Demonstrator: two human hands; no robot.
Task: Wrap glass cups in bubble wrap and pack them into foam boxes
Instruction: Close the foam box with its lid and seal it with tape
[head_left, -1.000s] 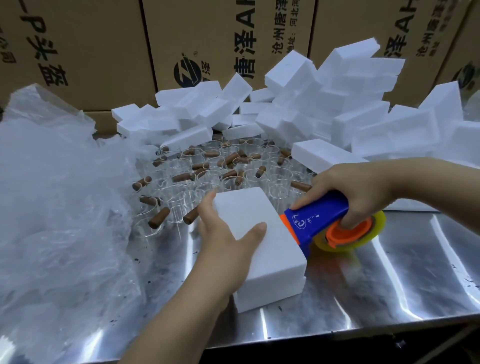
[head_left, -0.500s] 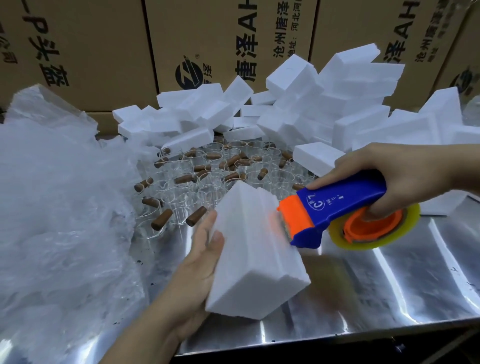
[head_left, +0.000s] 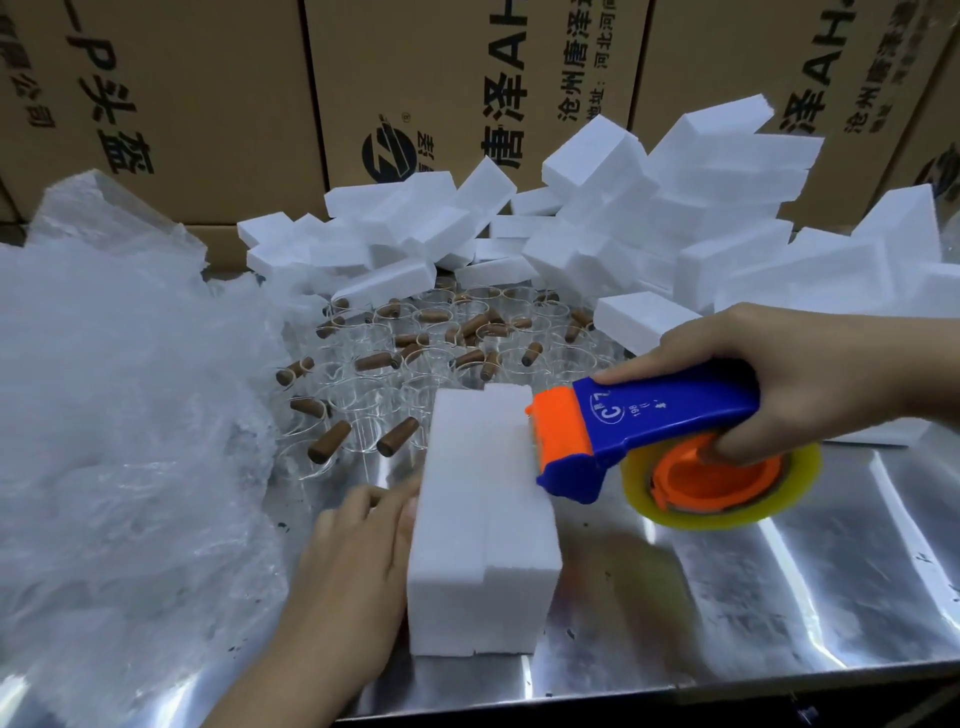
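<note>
Left hand (head_left: 358, 561) flat, fingers straight, braces the closed foam box (head_left: 478, 519) on the steel table (head_left: 727, 597). Right hand (head_left: 769, 379) grips the tape dispenser (head_left: 649, 431), head against the box top. Judged: sealing step; next, draw tape across the seam.

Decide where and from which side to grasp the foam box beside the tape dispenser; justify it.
Straddle the foam box from above at its near end, thumb and fingers on the two broad upright faces: squeezing across the top seam should keep both halves shut, and the tape dispenser occupies the far end.
</note>
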